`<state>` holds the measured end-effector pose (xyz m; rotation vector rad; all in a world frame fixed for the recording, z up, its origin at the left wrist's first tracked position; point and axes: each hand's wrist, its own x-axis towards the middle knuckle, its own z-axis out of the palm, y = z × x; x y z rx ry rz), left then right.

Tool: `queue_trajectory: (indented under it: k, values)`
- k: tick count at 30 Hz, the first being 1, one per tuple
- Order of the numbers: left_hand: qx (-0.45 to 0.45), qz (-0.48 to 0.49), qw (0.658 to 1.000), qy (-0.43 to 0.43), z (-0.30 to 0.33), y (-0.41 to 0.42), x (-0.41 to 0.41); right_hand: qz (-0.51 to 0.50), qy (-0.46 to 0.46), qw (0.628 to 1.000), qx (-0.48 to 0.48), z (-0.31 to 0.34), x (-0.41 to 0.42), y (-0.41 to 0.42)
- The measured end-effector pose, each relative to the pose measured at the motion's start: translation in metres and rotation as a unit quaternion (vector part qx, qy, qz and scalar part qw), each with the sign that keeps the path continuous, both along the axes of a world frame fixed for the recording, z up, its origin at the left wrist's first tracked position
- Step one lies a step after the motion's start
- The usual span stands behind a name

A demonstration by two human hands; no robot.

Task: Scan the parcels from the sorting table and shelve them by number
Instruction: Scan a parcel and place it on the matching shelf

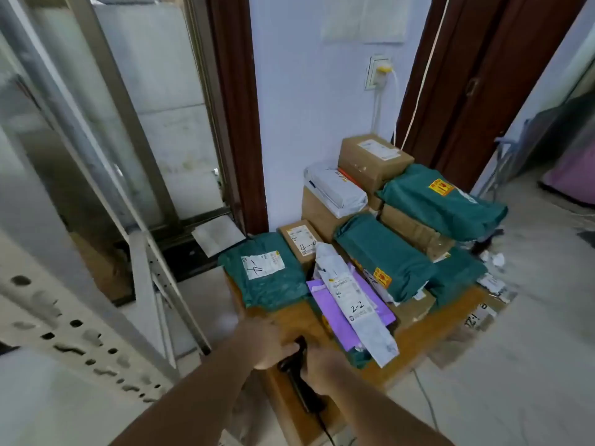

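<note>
Green parcels (383, 252) and boxes (373, 159) crowd the table (418, 342).

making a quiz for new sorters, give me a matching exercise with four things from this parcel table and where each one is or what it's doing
Things:
1. white parcel marked 2-2
2. scanner
3. top cardboard box
4. yellow plug

Places or states:
A. in the wall socket
B. lying over a purple parcel
C. gripped by both the left hand and right hand
D. highest on the stack, against the wall

Pairs: 1-B, 2-C, 3-D, 4-A
</note>
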<state>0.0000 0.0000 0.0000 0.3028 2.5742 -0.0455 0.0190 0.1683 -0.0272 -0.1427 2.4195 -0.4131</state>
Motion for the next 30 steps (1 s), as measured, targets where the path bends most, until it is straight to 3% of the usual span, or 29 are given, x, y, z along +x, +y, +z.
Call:
queue_trajectory:
  k: [6, 11, 18, 22, 26, 30]
  values:
    - [0.007, 0.035, 0.999, -0.018, -0.043, -0.012, 0.002, -0.043, -0.053, 0.997, 0.019, -0.063, 0.018, -0.004]
    - [-0.003, 0.041, 0.999, -0.005, -0.059, -0.015, -0.004, -0.056, -0.017, 0.998, -0.003, -0.086, 0.016, -0.006]
    - [-0.012, 0.025, 0.999, -0.021, -0.062, -0.006, -0.004, -0.052, -0.069, 0.994, -0.064, -0.074, 0.002, 0.006]
    - [0.072, 0.084, 0.994, 0.019, -0.042, 0.008, -0.011, -0.051, -0.075, 0.990, -0.106, -0.040, -0.007, 0.029]
    - [0.219, 0.252, 0.942, 0.026, -0.013, 0.037, -0.030, -0.098, -0.069, 0.974, -0.190, 0.007, -0.008, 0.058]
    - [0.408, 0.423, 0.809, 0.006, -0.031, 0.074, -0.052, -0.153, -0.027, 0.959, -0.236, 0.045, -0.008, 0.092]
